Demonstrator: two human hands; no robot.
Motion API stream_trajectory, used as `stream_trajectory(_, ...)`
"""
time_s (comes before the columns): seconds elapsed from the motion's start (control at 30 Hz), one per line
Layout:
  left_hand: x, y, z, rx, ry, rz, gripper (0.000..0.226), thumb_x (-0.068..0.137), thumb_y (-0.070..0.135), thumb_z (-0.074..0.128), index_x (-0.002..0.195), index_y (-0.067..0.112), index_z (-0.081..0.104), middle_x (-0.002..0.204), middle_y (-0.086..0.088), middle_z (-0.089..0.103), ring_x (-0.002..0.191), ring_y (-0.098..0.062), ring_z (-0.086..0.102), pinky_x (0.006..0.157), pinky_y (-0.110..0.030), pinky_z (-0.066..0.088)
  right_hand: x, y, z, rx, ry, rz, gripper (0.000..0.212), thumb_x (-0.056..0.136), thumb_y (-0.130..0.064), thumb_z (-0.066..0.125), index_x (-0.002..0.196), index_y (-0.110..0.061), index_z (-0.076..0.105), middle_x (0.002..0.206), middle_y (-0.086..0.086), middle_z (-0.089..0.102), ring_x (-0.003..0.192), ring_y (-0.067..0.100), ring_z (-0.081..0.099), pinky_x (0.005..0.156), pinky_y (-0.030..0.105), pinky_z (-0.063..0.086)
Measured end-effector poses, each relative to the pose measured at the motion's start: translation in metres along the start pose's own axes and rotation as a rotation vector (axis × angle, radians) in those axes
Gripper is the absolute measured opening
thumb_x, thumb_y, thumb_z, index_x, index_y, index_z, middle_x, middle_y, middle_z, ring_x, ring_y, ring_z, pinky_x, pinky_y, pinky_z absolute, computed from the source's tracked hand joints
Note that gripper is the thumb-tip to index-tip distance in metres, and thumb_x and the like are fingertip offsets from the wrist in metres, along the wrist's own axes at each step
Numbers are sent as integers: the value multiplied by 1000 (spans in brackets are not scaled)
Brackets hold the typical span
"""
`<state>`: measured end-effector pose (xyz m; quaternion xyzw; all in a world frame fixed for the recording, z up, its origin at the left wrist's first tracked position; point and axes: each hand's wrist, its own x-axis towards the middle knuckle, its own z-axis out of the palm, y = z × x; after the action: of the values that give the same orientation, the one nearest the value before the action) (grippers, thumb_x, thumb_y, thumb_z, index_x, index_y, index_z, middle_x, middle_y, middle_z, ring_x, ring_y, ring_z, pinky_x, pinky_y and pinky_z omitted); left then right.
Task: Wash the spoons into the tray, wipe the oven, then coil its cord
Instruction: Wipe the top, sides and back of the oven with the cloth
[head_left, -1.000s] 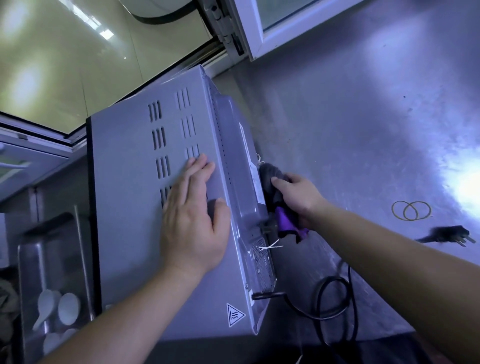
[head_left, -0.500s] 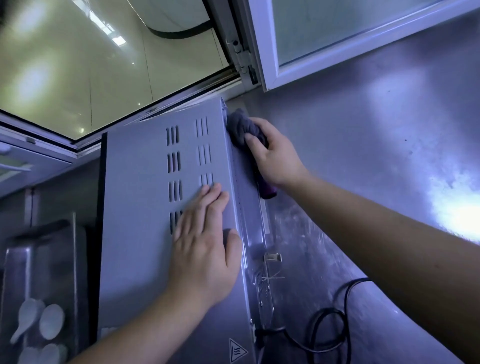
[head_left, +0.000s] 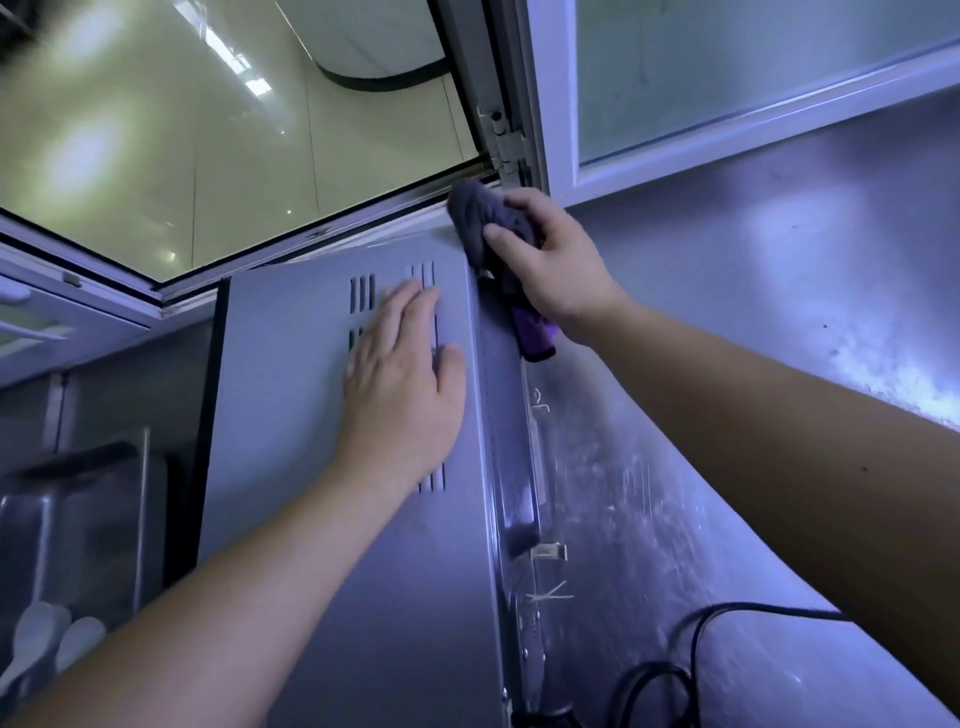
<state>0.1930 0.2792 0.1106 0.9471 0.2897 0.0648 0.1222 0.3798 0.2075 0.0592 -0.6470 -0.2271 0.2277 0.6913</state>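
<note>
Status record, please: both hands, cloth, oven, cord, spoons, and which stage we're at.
left hand: flat on the oven, over its vent slots
right hand: grips the cloth at the oven's far rear corner
cloth: grey and purple, bunched
cord: loose loops on the steel counter, not coiled
spoons: white, in the metal tray, left of oven
stage: wiping the oven

I see the left hand (head_left: 402, 384) pressed flat on the oven (head_left: 291, 415) over its vent slots, and the right hand (head_left: 550, 260) gripping a grey-purple cloth (head_left: 475, 215) at the oven's far rear corner. The black cord (head_left: 649, 669) loops on the counter (head_left: 649, 519). White spoons (head_left: 39, 639) lie in the tray (head_left: 78, 509).
</note>
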Motion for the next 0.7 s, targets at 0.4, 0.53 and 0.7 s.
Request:
stream_trajectory(0.4, -3, 1, 6, 41, 51, -30, 58, 95, 33, 41, 152, 23, 44, 164, 9, 36, 156, -9, 22, 124, -28, 15, 8, 40, -7, -26, -72, 327, 13, 95, -21, 68, 104, -22, 77, 100, 0, 77, 97, 23, 72, 99, 44, 56)
stream_trajectory(0.53, -2, 2, 6, 24, 64, -30, 59, 94, 33, 42, 152, 22, 46, 164, 8, 37, 155, -10, 24, 125, -33, 20, 11, 23, -2, 96, -85, 326, 13, 93, -14, 68, 101, -17, 78, 88, 1, 75, 79, 14, 66, 79, 31, 59)
stream_trajectory(0.7, -2, 1, 8, 21, 73, -28, 59, 94, 32, 42, 152, 22, 46, 164, 7, 38, 155, -11, 25, 125, -34, 22, -1, 9, -3, 210, -147, 78, 17, 90, -10, 70, 105, -15, 77, 90, -4, 70, 83, 9, 61, 79, 22, 50)
